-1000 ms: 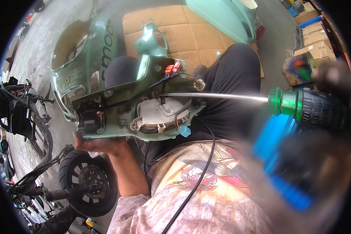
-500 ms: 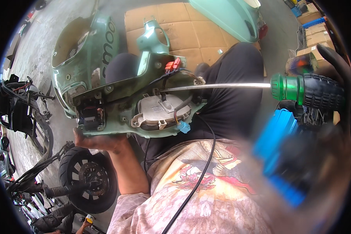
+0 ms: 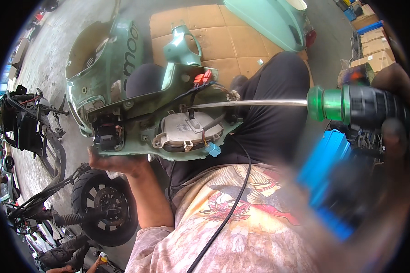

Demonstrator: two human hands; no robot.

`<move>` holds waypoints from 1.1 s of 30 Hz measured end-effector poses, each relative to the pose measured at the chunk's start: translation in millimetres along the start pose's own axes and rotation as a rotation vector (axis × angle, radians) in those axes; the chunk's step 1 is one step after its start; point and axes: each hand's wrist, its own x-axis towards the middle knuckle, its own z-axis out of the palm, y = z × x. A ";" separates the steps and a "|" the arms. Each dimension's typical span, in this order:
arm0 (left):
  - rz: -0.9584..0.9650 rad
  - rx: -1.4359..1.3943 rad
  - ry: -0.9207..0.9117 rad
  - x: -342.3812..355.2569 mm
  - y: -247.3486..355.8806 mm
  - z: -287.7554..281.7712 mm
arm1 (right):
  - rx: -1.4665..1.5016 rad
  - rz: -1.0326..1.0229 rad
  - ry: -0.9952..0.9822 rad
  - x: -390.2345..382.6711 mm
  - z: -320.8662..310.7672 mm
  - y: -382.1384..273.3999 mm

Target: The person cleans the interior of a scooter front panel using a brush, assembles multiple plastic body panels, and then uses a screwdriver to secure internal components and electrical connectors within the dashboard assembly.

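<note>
A light green plastic scooter cover [image 3: 171, 154] rests across my lap, inner side up. My left hand [image 3: 116, 163] is closed on its lower left edge from beneath; part of the fingers is hidden. Set in the cover is a grey oval unit [image 3: 177, 128] with a small metal bracket on its back. My right hand [image 3: 396, 127] wraps round the black and green handle of a long screwdriver [image 3: 330, 104]. The shaft runs left over my thigh, its tip at the cover beside the bracket. Red connectors [image 3: 202, 78] and a light blue connector [image 3: 212, 149] hang on wires there.
Other green body panels [image 3: 91, 73] lie ahead, some on a cardboard sheet [image 3: 228, 34]. A black cable [image 3: 223, 216] crosses my shirt. At left are a wheel [image 3: 104, 207] and bare scooter parts. A blue object [image 3: 325, 154] and stacked boxes [image 3: 373, 43] are at right.
My right hand's raised, stretched fingers have closed round the screwdriver handle, which has shifted slightly left and looks turned. The left hand still holds the cover.
</note>
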 end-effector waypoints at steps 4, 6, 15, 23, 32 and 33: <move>-0.011 -0.022 0.004 -4.6 3.2 -1.1 | -0.190 -0.201 -0.021 7.0 -5.6 -8.6; -0.015 -0.041 0.005 -7.4 1.5 5.8 | -0.226 -0.200 -0.036 12.6 -12.2 -15.0; -0.016 -0.052 -0.026 -10.6 3.2 19.5 | -0.418 -0.342 -0.066 21.7 -26.2 -35.2; 0.007 -0.070 -0.047 -8.2 2.5 14.8 | -0.439 -0.128 -0.315 33.1 -40.4 -45.4; 0.049 -0.048 -0.010 -6.9 -0.3 12.0 | -0.537 -0.495 0.019 34.4 -47.1 -49.4; 0.053 -0.052 -0.011 -6.3 -2.1 10.2 | -0.514 -0.469 0.041 33.9 -47.6 -47.5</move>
